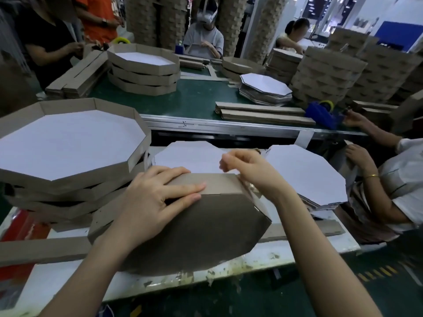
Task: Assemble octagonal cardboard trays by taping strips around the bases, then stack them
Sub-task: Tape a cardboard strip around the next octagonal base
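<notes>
Scuffed white worktable point(68, 277) in a crowded workshop, green conveyor point(194, 99) behind. Tilted on it, brown underside showing, unfinished tray point(194, 229). Left hand point(155, 195) pressed flat, fingers straight, on its strip point(219, 181). Right hand point(249, 168) at the corner, fingers curled; anything pinched unclear.

Left hand point(160, 193) lies flat, fingers straight; right hand point(247, 170) raised, fingers curled.

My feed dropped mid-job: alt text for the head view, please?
Left hand presses flat on a strip along the far edge of an upturned tray; right hand, fingers curled, sits at its corner. Finished trays stack at left, white bases at right.
</notes>
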Available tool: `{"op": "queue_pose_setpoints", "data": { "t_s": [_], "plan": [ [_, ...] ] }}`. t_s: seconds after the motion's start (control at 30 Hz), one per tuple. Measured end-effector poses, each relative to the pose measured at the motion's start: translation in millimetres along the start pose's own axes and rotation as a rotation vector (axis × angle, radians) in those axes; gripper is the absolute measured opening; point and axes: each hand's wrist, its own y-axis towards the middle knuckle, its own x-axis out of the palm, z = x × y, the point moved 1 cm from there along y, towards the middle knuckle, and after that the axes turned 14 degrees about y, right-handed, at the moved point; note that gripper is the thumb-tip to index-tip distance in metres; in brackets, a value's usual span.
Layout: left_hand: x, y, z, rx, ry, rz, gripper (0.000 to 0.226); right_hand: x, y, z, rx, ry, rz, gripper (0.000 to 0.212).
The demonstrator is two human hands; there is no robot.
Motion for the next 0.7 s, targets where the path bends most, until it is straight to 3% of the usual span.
{"op": "queue_pose_setpoints", "data": {
  "t_s": [0.23,0.6,0.7],
  "plan": [
    [3,-4,-1,0.007,-0.007,-0.047,0.042,-43,38,65,0.293,0.167,0.334,0.012],
    [8,11,-1,-0.001,-0.057,-0.065,0.033,-88,81,161,0.579,0.244,0.565,0.018],
    [10,16,-2,-0.009,-0.053,-0.045,0.031,-100,94,191,0.654,0.212,0.570,0.029]
  ]
}}
